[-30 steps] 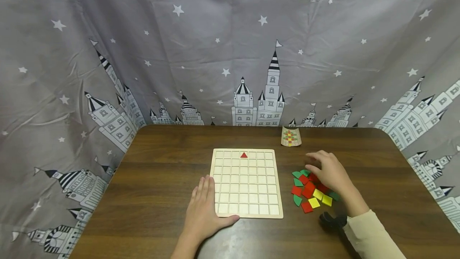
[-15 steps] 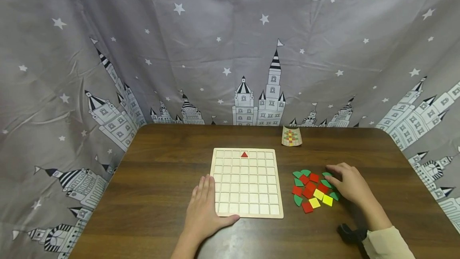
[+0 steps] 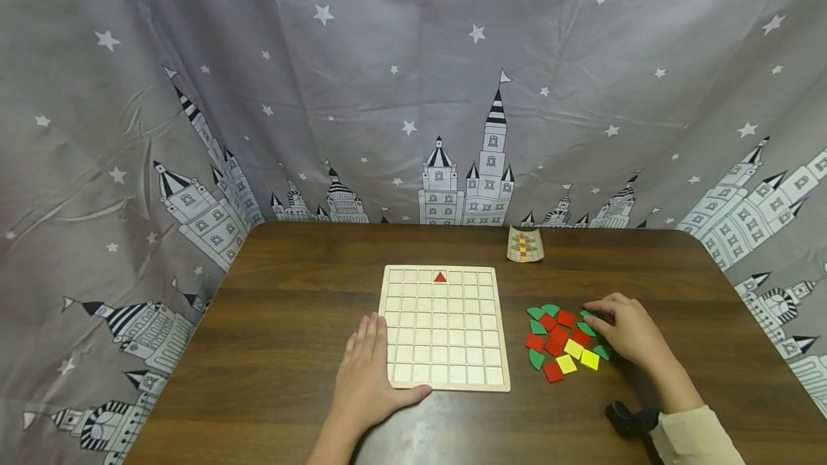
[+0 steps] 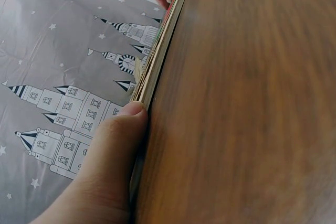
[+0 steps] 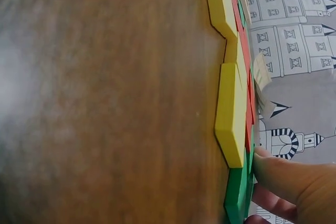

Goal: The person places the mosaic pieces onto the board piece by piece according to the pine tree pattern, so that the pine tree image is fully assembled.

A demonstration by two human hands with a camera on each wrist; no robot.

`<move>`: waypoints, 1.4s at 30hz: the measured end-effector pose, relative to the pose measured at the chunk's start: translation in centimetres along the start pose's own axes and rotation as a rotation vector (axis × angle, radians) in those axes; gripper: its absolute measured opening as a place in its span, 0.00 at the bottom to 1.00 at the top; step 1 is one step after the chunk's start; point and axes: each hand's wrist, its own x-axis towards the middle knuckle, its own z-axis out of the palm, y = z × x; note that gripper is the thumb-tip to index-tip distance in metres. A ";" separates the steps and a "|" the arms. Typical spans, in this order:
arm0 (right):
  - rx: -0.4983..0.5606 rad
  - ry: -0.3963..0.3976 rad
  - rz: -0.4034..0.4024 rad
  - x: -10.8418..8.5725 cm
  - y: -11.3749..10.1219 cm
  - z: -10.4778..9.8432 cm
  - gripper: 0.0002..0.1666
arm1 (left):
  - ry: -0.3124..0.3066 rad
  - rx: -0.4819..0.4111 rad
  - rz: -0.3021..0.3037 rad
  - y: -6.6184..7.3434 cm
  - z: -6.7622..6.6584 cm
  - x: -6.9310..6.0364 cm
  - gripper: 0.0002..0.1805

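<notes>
A pale wooden grid board lies flat on the table, one red triangle in its top row. My left hand rests at the board's lower left corner, straight fingers over the left edge and thumb against the near edge. Right of the board lies a loose cluster of red squares, yellow squares and green rounded pieces. At the cluster's far right edge my right hand pinches a green piece between thumb and fingers, partly hiding it.
A small curled pattern card stands near the table's back edge, behind the pieces. Grey curtain with castles and stars hangs behind the brown table. A black band is at my right wrist.
My right hand has moved right and nearer from above the cluster's back to its right edge, uncovering several pieces, and its fingers have come round a green piece. My left hand stays put.
</notes>
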 end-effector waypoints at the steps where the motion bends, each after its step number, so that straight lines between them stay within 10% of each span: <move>1: 0.004 0.003 -0.005 0.0 0.0 0.0 0.17 | 0.000 0.002 0.000 0.0 0.0 0.0 0.77; 42: 0.144 0.006 0.054 1.1 1.6 0.4 0.18 | 0.001 -0.005 -0.003 -0.1 0.1 0.0 0.77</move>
